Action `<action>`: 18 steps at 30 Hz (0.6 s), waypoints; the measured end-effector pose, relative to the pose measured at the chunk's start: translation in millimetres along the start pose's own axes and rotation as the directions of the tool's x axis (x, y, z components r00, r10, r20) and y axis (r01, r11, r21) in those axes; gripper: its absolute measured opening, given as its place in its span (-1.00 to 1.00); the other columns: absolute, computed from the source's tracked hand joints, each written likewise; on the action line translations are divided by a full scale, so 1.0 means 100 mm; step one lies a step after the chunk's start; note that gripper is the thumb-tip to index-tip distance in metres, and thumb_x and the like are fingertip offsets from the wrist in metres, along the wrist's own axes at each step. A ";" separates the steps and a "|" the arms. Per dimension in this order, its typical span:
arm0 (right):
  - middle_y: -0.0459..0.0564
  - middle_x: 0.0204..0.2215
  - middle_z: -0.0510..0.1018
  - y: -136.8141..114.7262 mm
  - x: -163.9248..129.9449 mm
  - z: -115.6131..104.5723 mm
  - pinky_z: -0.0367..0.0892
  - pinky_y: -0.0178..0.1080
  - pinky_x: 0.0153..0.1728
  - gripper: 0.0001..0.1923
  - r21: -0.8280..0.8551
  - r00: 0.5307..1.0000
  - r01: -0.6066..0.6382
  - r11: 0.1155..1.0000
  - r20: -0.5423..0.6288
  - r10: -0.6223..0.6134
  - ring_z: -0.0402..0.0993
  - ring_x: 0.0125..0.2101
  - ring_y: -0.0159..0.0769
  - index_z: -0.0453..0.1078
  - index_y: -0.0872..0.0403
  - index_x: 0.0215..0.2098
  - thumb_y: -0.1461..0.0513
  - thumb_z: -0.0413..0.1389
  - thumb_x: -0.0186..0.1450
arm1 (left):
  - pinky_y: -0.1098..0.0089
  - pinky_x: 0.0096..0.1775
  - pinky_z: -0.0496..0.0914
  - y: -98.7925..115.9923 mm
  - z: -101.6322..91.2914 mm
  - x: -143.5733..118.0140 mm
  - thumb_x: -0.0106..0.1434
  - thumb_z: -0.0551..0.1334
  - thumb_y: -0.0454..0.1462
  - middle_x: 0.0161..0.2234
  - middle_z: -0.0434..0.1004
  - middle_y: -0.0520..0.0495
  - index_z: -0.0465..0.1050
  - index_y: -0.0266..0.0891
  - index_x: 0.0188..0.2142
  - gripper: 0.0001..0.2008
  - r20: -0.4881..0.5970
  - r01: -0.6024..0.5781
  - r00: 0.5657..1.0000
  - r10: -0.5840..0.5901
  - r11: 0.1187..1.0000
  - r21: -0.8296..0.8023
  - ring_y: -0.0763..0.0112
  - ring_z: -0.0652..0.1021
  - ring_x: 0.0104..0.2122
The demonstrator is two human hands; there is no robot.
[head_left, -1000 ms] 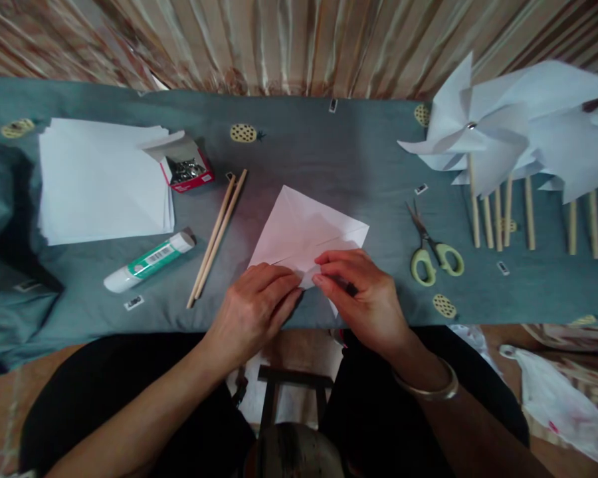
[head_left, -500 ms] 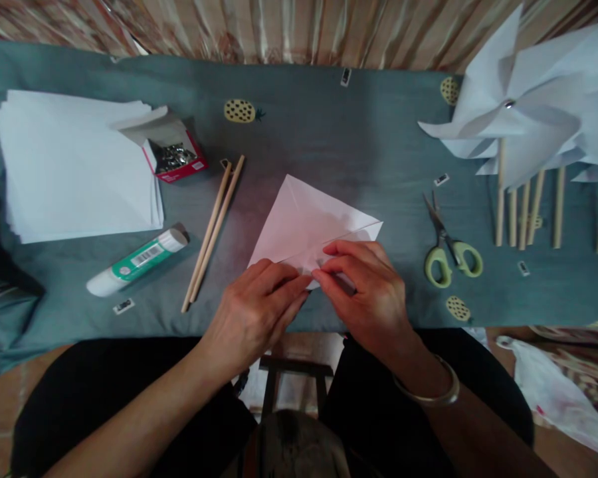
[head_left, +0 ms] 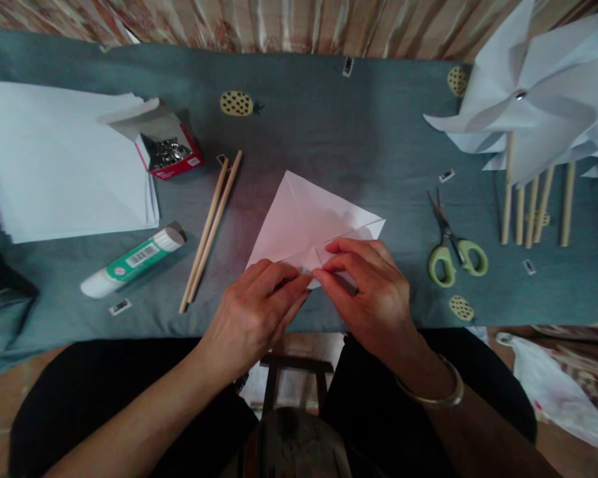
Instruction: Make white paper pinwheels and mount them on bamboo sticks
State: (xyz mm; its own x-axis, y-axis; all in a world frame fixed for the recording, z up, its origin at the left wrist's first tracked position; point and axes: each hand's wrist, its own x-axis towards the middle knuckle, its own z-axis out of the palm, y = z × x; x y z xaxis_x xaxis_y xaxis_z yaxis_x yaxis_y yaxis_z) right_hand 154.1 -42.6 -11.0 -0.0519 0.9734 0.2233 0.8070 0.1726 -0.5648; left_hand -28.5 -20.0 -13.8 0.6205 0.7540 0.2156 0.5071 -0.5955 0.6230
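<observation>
Hands: left hand [head_left: 252,312] and right hand [head_left: 373,292] pinched paper [head_left: 309,216] at its near corner | paper: lower centre, stretching toward upper frame | nearer: both equal

Wearing nothing on either forearm, both showing bare up to the frame's lower edge. Carrying a thin, pale metallic bangle [head_left: 436,397] around the right wrist, smooth and plain, catching a little light along its rim. Leaving the left hand [head_left: 252,312] and the right hand [head_left: 373,292] uncovered, no rings or gloves showing. Wearing black clothing [head_left: 109,392] over both thighs, plain, matte and without visible pattern.
</observation>
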 end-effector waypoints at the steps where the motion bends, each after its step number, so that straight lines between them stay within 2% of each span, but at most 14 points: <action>1: 0.03 -0.23 0.61 0.00 0.00 0.00 0.42 -0.10 -0.09 -0.89 0.001 1.000 0.004 1.000 -0.002 -0.004 0.51 -0.17 -0.19 0.43 0.05 -0.41 0.28 0.19 0.30 | 0.33 -0.25 0.53 0.00 0.00 0.00 0.35 0.19 -0.34 -0.24 0.54 -0.15 0.46 -0.32 -0.05 -0.80 0.000 0.001 1.000 -0.001 1.000 0.000 0.36 0.53 -0.27; 12: 0.03 -0.22 0.60 -0.01 0.00 -0.01 0.44 -0.10 -0.06 -0.90 -0.027 0.998 0.056 0.998 0.009 -0.056 0.51 -0.16 -0.20 0.45 0.04 -0.37 0.29 0.14 0.33 | 0.32 -0.26 0.53 0.01 -0.01 0.01 0.34 0.20 -0.34 -0.25 0.54 -0.14 0.47 -0.33 -0.07 -0.81 0.009 -0.009 1.000 0.008 1.000 0.012 0.36 0.53 -0.27; 15: 0.06 -0.18 0.59 -0.02 -0.02 -0.01 0.44 -0.09 -0.05 -0.93 -0.064 0.996 0.084 0.994 0.010 -0.084 0.49 -0.14 -0.17 0.46 0.05 -0.29 0.31 0.13 0.33 | 0.33 -0.27 0.52 0.00 -0.01 0.01 0.34 0.20 -0.35 -0.25 0.54 -0.14 0.46 -0.34 -0.06 -0.80 0.008 -0.024 1.000 0.023 0.999 0.026 0.36 0.52 -0.28; 18: 0.09 -0.07 0.56 -0.02 -0.05 0.00 0.42 -0.03 -0.01 -0.85 -0.103 0.995 0.091 0.991 0.038 -0.087 0.45 -0.07 -0.12 0.47 0.03 -0.15 0.31 0.11 0.34 | 0.33 -0.28 0.52 0.01 -0.01 0.01 0.35 0.18 -0.34 -0.25 0.54 -0.14 0.46 -0.33 -0.06 -0.81 0.012 -0.026 1.000 0.025 0.999 0.036 0.37 0.52 -0.29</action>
State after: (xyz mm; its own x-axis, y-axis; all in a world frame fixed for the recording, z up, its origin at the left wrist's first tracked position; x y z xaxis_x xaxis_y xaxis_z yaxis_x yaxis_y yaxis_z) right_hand 152.7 -48.0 -10.5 -0.1447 0.9597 0.2410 0.8551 0.2439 -0.4575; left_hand -28.0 -19.4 -12.3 0.6404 0.7353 0.2219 0.5124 -0.6243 0.5897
